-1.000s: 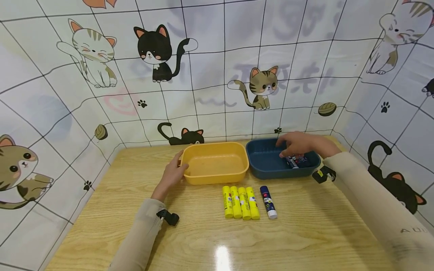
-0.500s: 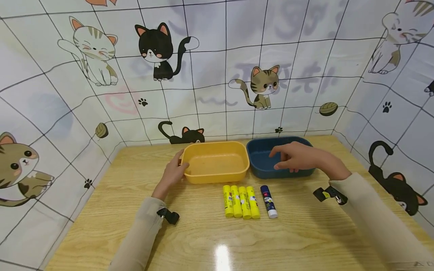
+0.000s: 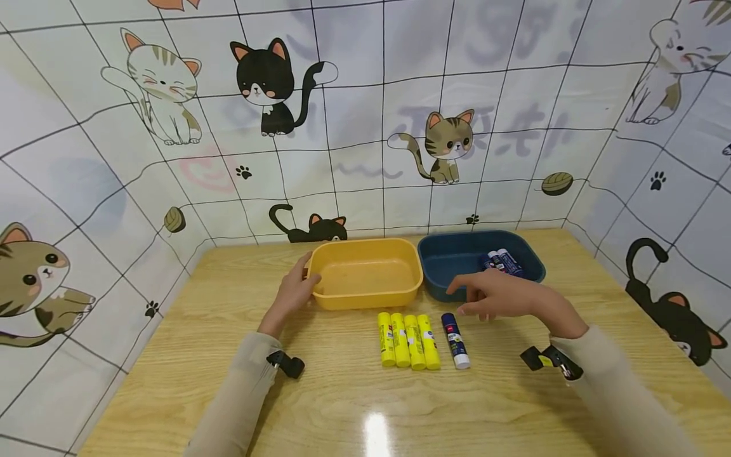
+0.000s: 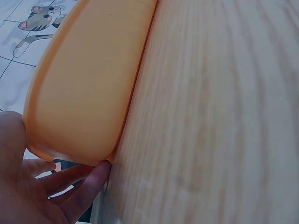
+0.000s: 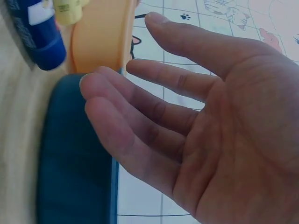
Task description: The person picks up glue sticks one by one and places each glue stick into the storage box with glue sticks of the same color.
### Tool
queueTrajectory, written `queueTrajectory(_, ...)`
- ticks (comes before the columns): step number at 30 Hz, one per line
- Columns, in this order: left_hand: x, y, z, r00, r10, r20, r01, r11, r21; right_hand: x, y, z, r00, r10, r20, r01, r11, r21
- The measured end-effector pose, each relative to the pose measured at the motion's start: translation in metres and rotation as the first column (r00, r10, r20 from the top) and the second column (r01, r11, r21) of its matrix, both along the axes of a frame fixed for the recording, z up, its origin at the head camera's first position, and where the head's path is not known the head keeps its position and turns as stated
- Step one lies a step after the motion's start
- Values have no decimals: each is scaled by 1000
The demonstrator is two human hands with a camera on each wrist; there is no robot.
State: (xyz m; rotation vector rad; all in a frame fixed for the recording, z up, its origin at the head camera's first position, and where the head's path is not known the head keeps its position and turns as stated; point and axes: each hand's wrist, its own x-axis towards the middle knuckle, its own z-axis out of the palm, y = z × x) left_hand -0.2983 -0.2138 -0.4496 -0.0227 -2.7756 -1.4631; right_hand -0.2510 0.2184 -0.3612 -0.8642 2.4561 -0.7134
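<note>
Navy glue stick (image 3: 455, 341) is seen on bench (image 3: 320, 393), right of yellow sticks (image 3: 414, 341). Right hand (image 3: 498, 293) is nearer: fingers loosely bent, nothing held, just beyond stick's blue end. Long axis is aligned near-to-far, white end near. Yellow tray (image 3: 365, 276) is gripped at left end by left hand (image 3: 294, 291).

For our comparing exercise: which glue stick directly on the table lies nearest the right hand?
The navy glue stick with a white end; it lies apart from the four yellow ones, nearer the right hand.
</note>
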Motion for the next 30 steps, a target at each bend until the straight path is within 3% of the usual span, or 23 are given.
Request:
queueTrajectory(11, -1, 0, -1, 1000, 6, -9, -6, 1000, -1, 1, -2, -19, 997, -12, 77, 12, 1000, 11)
queueTrajectory(30, 0, -1, 0, 1000, -3, -8, 3, 1000, -14, -4, -3, -40, 990, -41, 133, 36, 998, 45)
